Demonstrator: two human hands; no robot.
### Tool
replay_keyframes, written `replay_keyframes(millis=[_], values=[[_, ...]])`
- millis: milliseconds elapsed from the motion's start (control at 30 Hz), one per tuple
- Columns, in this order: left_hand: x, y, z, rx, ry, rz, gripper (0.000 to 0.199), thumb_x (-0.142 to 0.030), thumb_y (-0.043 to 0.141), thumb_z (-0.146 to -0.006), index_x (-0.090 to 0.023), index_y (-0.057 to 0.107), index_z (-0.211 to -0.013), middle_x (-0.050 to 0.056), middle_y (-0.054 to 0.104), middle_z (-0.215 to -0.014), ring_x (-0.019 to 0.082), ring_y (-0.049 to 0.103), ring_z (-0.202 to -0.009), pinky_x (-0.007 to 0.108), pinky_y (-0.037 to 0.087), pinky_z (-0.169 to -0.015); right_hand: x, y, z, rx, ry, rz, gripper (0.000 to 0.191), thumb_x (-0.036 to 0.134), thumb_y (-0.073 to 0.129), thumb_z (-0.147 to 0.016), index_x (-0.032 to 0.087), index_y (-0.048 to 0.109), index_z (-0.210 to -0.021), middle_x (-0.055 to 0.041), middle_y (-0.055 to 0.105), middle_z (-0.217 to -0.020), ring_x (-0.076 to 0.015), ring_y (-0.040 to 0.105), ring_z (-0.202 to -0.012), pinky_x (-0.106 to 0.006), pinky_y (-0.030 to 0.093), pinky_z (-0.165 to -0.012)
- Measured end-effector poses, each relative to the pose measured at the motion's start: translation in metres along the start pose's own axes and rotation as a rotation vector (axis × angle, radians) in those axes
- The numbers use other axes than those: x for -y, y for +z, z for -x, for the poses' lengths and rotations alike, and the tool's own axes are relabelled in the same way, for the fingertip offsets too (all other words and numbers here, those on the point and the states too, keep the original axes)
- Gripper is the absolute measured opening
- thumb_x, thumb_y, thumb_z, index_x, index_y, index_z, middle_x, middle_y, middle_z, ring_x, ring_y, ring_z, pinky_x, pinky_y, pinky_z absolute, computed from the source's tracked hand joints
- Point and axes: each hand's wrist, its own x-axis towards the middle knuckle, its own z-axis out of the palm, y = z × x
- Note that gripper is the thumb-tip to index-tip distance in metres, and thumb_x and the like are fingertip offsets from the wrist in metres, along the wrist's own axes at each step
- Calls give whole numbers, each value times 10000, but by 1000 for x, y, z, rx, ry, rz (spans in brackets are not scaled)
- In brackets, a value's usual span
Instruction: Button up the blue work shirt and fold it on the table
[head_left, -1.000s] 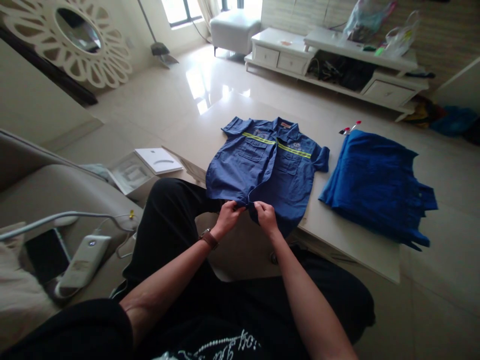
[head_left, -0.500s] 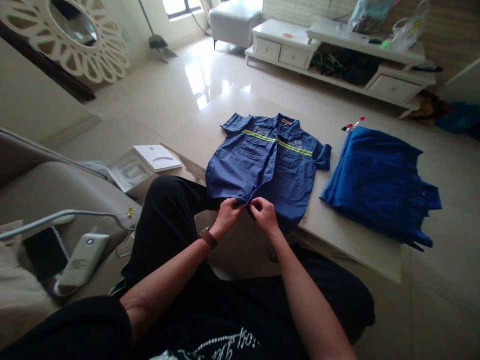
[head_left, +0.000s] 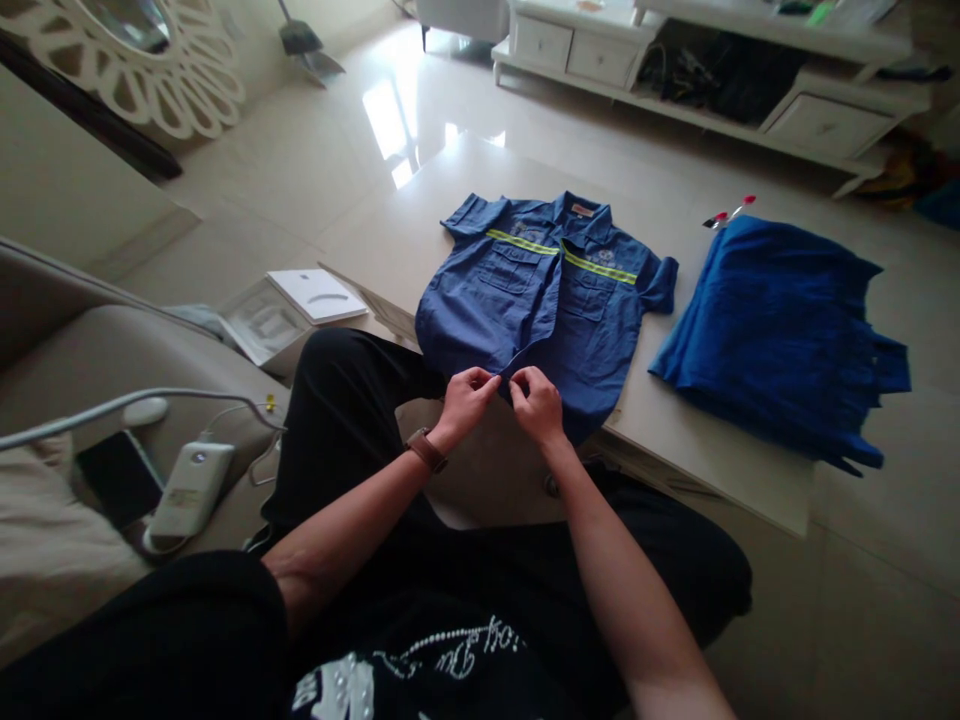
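Note:
A blue short-sleeved work shirt (head_left: 517, 300) with yellow stripes and chest pockets lies front up on the white table (head_left: 397, 225), its collar pointing away from me. The front edge overhangs the table toward my lap. My left hand (head_left: 469, 402), a brown-strapped watch on its wrist, pinches the bottom hem near the front opening. Just to its right, my right hand (head_left: 537, 402) pinches the hem on the other side of the opening. The fingertips are close together, and the small bit of cloth between them is partly hidden.
Folded blue garments (head_left: 780, 340) lie at the table's right, red-tipped items (head_left: 731, 212) behind them. On the sofa at left are a phone (head_left: 120, 478), a white power bank (head_left: 191, 490) and a cable. An open white box (head_left: 259, 325) sits left of the table; a TV cabinet (head_left: 570, 55) stands beyond.
The view has tilted downward, so the room appears higher. Both hands stay at the shirt's hem, with a slightly wider gap between their fingertips.

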Motion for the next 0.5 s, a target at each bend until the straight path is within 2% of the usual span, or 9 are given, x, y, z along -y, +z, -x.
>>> replay_keyframes(millis=[133, 333, 500], values=[[1, -1, 3, -24, -23, 27, 353, -488, 769, -804, -157, 686, -715, 1, 632, -636, 117, 541, -578, 247, 415, -562, 1, 1, -1, -20, 37, -51, 103, 265, 540, -904, 238, 588, -817, -40, 659, -856, -210, 601, -829, -322, 443, -783], [-4, -2, 7, -33, 24, -43, 343, -473, 774, -811, -156, 702, -704, 18, 658, -667, 122, 539, -619, 250, 406, -585, -1, 4, -1, -51, 123, -159, 96, 290, 571, -872, 231, 595, -801, -30, 663, -819, -204, 608, -798, -328, 459, -782], [-4, 2, 3, 13, -76, 51, 411, -544, 805, -764, -154, 683, -717, 9, 641, -669, 110, 521, -570, 250, 414, -558, -3, 6, -4, -81, 170, -241, 127, 332, 568, -854, 221, 591, -796, -30, 643, -790, -195, 584, -765, -319, 448, -744]])
